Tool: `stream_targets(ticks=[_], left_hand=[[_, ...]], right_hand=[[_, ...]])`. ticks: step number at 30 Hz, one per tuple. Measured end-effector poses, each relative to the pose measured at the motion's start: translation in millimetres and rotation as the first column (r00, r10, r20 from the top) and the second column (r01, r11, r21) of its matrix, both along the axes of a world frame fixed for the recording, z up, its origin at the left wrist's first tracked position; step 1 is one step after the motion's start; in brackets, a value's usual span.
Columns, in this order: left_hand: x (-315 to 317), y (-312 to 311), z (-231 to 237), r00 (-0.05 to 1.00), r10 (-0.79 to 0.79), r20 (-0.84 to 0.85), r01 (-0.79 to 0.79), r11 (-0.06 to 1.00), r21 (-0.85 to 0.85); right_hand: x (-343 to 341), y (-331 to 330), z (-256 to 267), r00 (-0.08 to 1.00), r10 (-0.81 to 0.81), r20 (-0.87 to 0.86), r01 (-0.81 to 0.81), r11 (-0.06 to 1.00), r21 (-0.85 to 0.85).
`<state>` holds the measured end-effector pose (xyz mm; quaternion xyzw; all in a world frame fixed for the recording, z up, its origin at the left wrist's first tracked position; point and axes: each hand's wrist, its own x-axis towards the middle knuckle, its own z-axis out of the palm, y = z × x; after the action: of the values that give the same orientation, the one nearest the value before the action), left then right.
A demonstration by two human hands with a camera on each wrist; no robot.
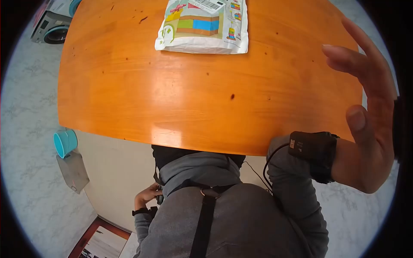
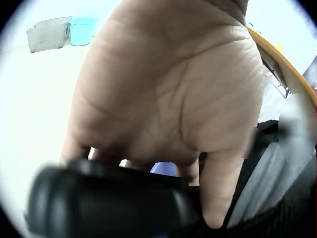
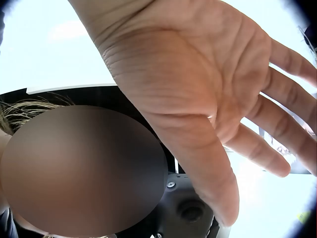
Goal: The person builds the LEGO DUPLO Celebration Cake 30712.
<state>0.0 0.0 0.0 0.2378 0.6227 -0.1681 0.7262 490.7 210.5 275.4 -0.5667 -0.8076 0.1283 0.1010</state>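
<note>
The right hand (image 1: 375,109) is hovering raised by the right edge of the table (image 1: 206,107), its fingers standing spread and slightly curved, the thumb pointing well away from them. The left hand (image 1: 148,194) is hanging low beside the grey top (image 1: 180,225), gripping a black object (image 2: 114,201). A white package (image 1: 202,32) is lying on the table, well apart from both hands.
</note>
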Motion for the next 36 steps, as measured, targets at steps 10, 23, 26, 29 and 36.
stream_targets(ticks=[10, 23, 26, 29, 36], left_hand=[[22, -54, -32, 0.741, 0.663, 0.107, -0.671, 0.736, 0.087], [9, -110, -94, 0.275, 0.933, 0.233, -0.945, 0.307, -0.115], [3, -122, -110, 0.198, 0.949, 0.246, -0.951, 0.247, -0.185], [1, -126, -115, 0.146, 0.957, 0.249, -0.939, 0.214, -0.271], [28, -98, -89, 0.289, 0.937, 0.197, -0.954, 0.298, -0.017]], right_hand=[[9, 5, -13, 0.998, 0.058, 0.033, -0.06, 0.995, 0.08], [6, -7, -8, 0.993, 0.079, -0.091, -0.078, 0.997, 0.008], [-8, -7, -3, 0.992, -0.042, -0.119, 0.042, 0.999, -0.008], [-3, -10, -12, 0.989, -0.118, -0.095, 0.125, 0.99, 0.068], [12, -7, -7, 0.951, 0.201, -0.237, -0.214, 0.976, -0.028]])
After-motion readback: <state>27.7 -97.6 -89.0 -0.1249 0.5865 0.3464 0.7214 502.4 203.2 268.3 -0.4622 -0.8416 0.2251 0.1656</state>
